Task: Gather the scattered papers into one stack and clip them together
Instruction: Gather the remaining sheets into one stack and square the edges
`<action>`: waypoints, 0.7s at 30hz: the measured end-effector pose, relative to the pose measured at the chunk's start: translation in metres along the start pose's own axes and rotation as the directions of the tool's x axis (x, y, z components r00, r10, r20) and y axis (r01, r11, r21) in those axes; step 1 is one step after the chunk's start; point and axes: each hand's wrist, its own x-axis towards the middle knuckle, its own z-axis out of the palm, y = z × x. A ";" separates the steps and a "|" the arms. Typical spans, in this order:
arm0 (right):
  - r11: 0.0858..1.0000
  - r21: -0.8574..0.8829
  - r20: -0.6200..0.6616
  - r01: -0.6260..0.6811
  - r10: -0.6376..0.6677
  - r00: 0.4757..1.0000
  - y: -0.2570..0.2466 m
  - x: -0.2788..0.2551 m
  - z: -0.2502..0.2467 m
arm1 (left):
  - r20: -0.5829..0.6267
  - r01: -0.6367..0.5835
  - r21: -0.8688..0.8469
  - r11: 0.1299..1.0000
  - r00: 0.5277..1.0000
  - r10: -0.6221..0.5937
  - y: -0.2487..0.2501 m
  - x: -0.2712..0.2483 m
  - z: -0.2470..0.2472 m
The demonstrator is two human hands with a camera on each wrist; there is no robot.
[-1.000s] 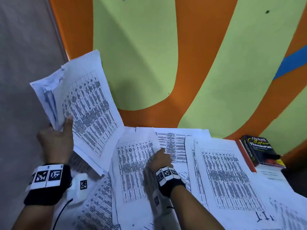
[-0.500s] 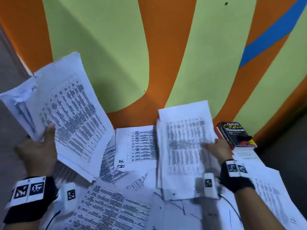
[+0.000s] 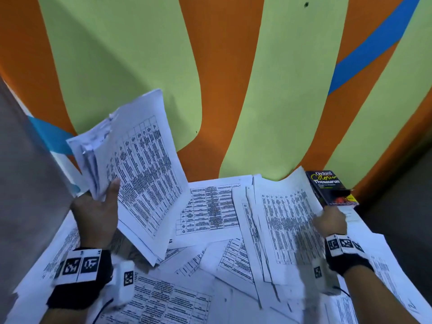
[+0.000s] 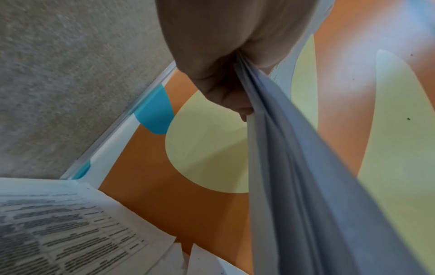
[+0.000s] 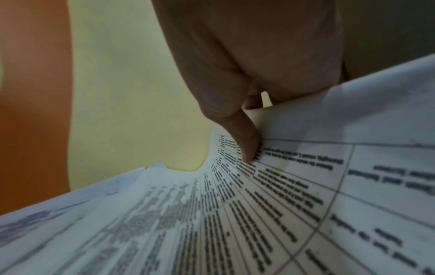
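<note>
My left hand (image 3: 98, 206) grips a gathered stack of printed papers (image 3: 142, 169), tilted up off the table at the left; the thumb lies on its front. In the left wrist view the fingers (image 4: 226, 93) pinch the stack's edge (image 4: 294, 167). My right hand (image 3: 330, 220) holds a few printed sheets (image 3: 285, 225) by their right edge, lifted slightly above the table. In the right wrist view its thumb (image 5: 244, 141) presses on the top sheet (image 5: 259, 214). Several loose sheets (image 3: 210, 213) lie scattered on the table between my hands. No clip is in view.
A dark thesaurus book (image 3: 332, 188) lies at the table's back right, just beyond my right hand. An orange, green and blue painted wall (image 3: 233, 78) stands right behind the table. Grey floor (image 3: 28, 183) shows at the left.
My right hand, holding its sheets, has lowered them and moved right, toward the book. The left hand's stack has come in toward the middle. The camera view has shifted.
</note>
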 end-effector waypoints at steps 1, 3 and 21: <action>0.995 0.034 -0.023 0.096 -0.095 0.995 0.000 -0.004 -0.006 | 0.014 0.005 -0.007 1.000 1.000 -0.004 0.001 -0.001 0.001; 0.966 0.099 -0.067 0.240 -0.234 0.970 -0.007 -0.016 -0.024 | 0.014 0.005 -0.033 0.999 1.000 -0.005 0.009 -0.005 0.003; 0.404 0.852 0.512 -0.333 -0.508 0.693 -0.079 -0.068 -0.069 | 0.423 0.322 -0.072 0.944 0.867 -0.263 0.016 -0.025 0.040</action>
